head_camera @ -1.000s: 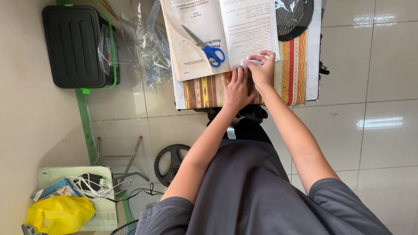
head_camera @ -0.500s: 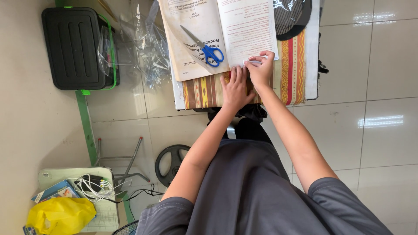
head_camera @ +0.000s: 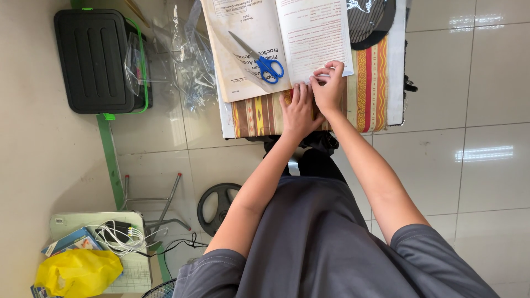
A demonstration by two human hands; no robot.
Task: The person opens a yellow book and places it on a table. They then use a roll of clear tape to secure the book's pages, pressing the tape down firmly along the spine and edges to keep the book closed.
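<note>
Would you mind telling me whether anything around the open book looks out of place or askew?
The blue-handled scissors lie open and slanted on the left page of the open book, which hangs past the striped cloth. The right hand pinches the right page's corner; the left hand rests flat on the cloth. Nothing looks spilled or damaged.

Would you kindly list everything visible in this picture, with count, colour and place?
open book: one, white pages, on the table
scissors: one, blue handles, on the book
striped cloth: one, orange-brown, over the table
black case: one, floor, upper left
plastic bags: several, clear, beside the case
weight plate: one, black, floor
yellow bag: one, lower left
left hand: flat on the cloth
right hand: pinching the page's lower edge
</note>
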